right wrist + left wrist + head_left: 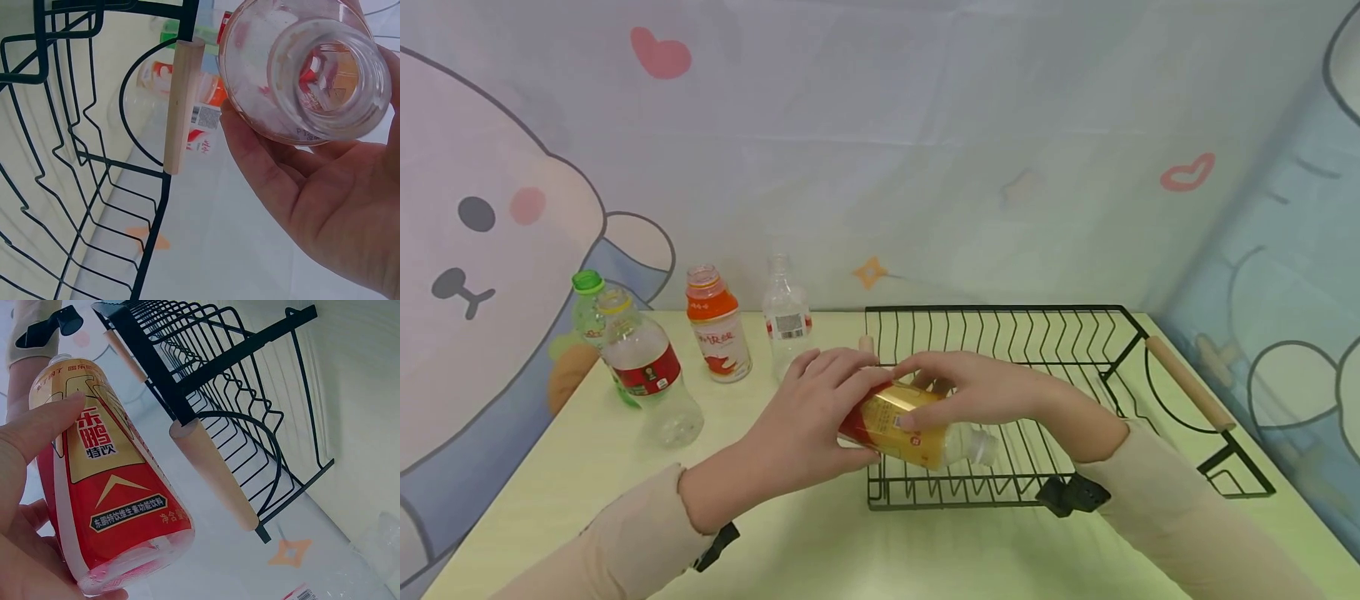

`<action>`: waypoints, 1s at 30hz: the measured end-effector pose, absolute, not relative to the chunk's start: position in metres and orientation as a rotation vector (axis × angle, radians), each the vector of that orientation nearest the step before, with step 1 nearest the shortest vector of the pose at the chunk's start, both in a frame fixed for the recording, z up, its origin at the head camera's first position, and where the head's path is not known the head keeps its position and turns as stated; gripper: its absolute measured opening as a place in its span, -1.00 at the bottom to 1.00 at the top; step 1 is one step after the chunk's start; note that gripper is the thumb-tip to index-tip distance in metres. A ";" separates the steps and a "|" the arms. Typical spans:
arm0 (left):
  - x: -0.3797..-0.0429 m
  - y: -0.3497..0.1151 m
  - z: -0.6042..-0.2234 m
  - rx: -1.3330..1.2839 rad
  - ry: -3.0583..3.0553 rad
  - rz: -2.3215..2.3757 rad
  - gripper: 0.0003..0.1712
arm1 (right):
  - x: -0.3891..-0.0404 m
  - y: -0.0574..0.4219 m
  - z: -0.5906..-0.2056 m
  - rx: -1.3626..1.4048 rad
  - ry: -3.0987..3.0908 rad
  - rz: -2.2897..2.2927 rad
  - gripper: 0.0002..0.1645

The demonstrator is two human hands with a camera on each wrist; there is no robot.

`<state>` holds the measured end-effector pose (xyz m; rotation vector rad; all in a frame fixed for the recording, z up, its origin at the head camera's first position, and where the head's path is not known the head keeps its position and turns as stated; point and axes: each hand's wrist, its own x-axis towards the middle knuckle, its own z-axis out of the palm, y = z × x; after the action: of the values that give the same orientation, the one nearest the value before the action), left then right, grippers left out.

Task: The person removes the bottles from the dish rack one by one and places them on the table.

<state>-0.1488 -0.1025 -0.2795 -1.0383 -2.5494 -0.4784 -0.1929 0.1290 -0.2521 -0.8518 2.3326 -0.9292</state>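
A capless clear plastic bottle (917, 433) with a red and gold label lies tilted in the air, its mouth pointing right. My left hand (808, 408) grips it near the base; in the left wrist view the thumb lies across the gold part of the label (103, 450). From the other side, the fingers and thumb of my right hand (985, 387) hold the bottle nearer its neck. The right wrist view looks straight into its open mouth (331, 78). Behind and beneath the bottle stands a black wire dish rack (992, 310) with wooden handles.
On the table's left side stand a green-capped bottle (587, 312), a clear bottle with a red label (651, 371), an orange-and-white bottle (718, 329) and a clear bottle with a barcode label (787, 325). A printed cloth (925, 167) hangs behind the table (760, 533).
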 end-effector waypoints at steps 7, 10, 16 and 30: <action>-0.150 -0.104 -0.284 -1.026 -2.530 -0.481 -0.18 | -0.192 0.128 -0.250 -0.848 2.348 -0.915 -0.34; -0.150 -0.104 -0.285 -1.022 -2.514 -0.495 -0.19 | -0.192 0.128 -0.249 -0.855 2.351 -0.910 -0.34; -0.152 -0.105 -0.287 -1.014 -2.486 -0.530 -0.22 | -0.191 0.131 -0.243 -0.859 2.353 -0.895 -0.34; -0.160 -0.123 -0.287 -0.819 -2.473 -0.746 -0.15 | -0.193 0.161 -0.229 -0.815 2.440 -1.293 -0.43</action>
<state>-0.1596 -0.1227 -0.2869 -0.8188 -2.4732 -0.7456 -0.1930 0.1607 -0.2295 -0.8153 2.4397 -1.2929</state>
